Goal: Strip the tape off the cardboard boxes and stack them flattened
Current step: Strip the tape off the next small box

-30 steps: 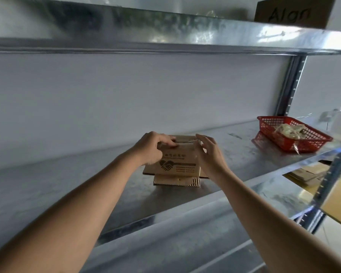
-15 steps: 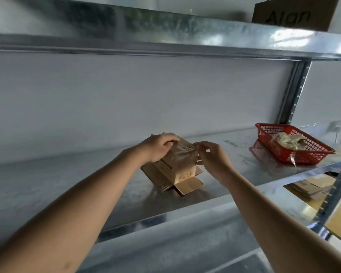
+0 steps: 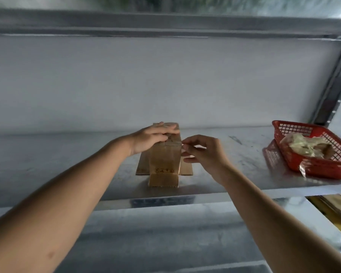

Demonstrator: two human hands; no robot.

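Right now you are pressing your left hand (image 3: 152, 137) flat on top of the small cardboard box (image 3: 164, 154), fingers straight, pinning it to the metal shelf (image 3: 234, 160) while it stands upright with its bottom flaps splayed out under both hands. Your right hand (image 3: 202, 152) is working at the box's upper right edge, thumb and forefinger closing in a pinch; it looks as if you are catching the end of the tape there, though the strip itself is too faint to make out. Keeping the left palm bearing straight down should stop the box tipping toward the pulling hand. Peeling low and along the seam, rather than up and away, would likely bring the tape off whole without tearing the cardboard face. Well off beyond your right hand, the red basket (image 3: 295, 133) is holding crumpled scraps, probably the place for the stripped tape.
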